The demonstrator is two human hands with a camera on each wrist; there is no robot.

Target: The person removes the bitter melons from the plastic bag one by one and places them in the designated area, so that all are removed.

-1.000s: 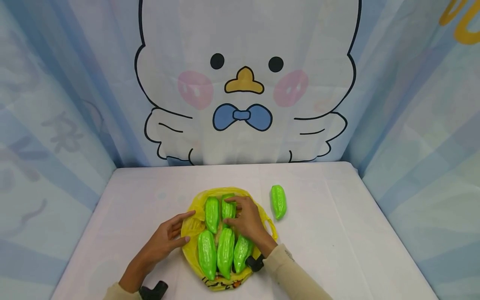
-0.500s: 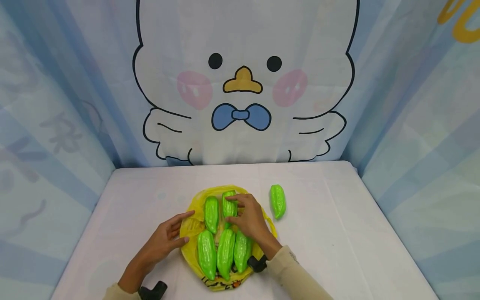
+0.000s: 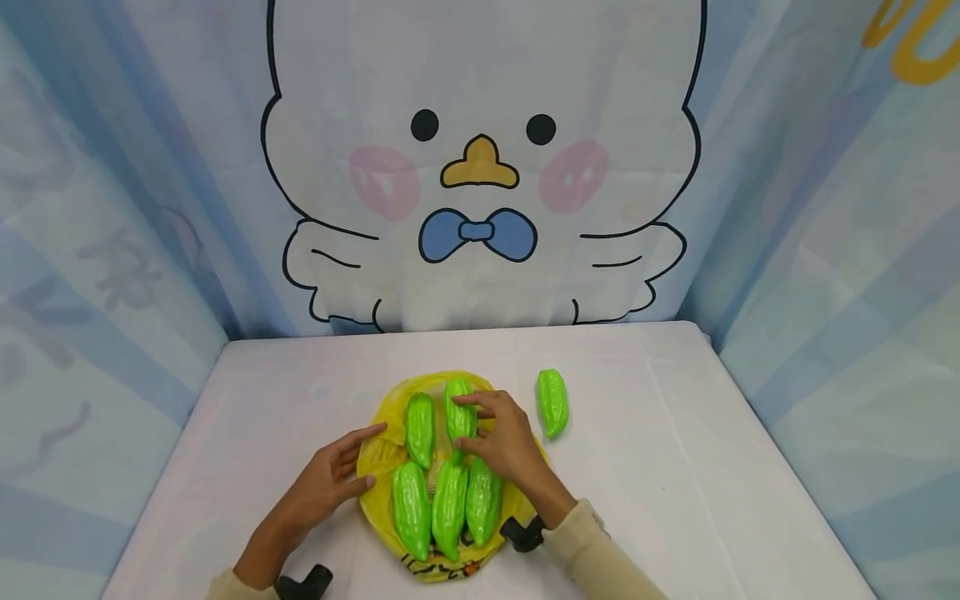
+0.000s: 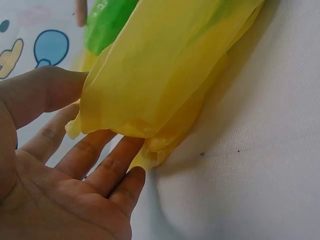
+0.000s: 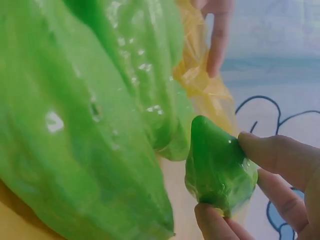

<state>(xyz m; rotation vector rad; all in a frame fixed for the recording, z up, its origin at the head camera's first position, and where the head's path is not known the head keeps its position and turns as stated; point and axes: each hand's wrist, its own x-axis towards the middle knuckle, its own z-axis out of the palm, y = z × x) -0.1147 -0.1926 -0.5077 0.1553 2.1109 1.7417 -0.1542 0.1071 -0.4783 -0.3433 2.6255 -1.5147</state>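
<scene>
A yellow plastic bag (image 3: 378, 454) lies spread on the table with several glossy, ridged green bitter melons on it. My left hand (image 3: 330, 479) is at the bag's left edge; its thumb and loosely extended fingers (image 4: 107, 167) touch the yellow plastic (image 4: 145, 85). My right hand (image 3: 506, 437) pinches the far right bitter melon (image 3: 458, 408) between thumb and fingers. In the right wrist view that bitter melon (image 5: 217, 170) shows end-on, its tip toward the camera. Beside it sits another bitter melon (image 3: 420, 429), and in the nearer row is a larger bitter melon (image 3: 412, 512).
One more bitter melon (image 3: 552, 403) lies on the white table (image 3: 675, 467), right of the bag. A curtain with a cartoon bird (image 3: 480, 275) hangs behind the table, and blue curtains stand on both sides. Black wrist mounts (image 3: 303, 583) show at both wrists.
The right hand has drawn slightly right, and the pinched bitter melon has shifted slightly away from the nearer row. The left hand stays almost in place at the bag's edge.
</scene>
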